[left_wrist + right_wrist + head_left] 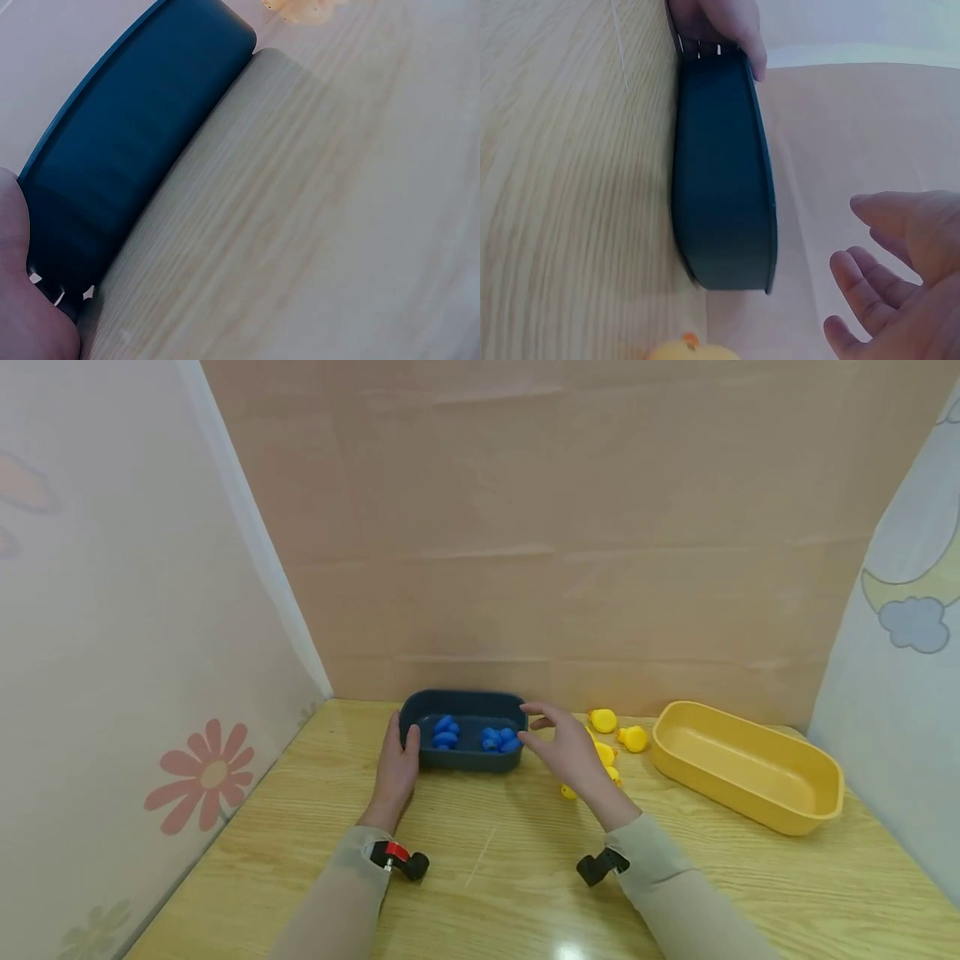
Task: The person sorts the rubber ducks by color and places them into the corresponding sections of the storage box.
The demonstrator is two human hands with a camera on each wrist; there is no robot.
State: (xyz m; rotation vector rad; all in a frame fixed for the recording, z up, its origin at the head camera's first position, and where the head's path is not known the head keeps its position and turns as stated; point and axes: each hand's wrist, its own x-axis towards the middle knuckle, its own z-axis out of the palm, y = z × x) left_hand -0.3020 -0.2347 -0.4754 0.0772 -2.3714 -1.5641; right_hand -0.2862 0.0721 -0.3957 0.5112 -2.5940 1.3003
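Observation:
A dark blue bin (468, 762) sits on the table near the back wall, with several small blue toys (445, 732) inside in two clusters. My left hand (396, 768) grips the bin's left end, its thumb up at the rim. By the right end is my right hand (570, 752), fingers and thumb parted with nothing between them. In the right wrist view the right hand (900, 277) hangs apart from the bin (720, 172), at rim height or above. Several yellow rubber ducks (602, 720) lie right of the bin, some partly hidden behind the right hand.
A yellow bin (738, 785) stands on the right of the wooden table (480, 877), angled toward the front. A brown-covered wall (555, 543) rises behind, and pale printed panels (150, 610) flank the table on both sides.

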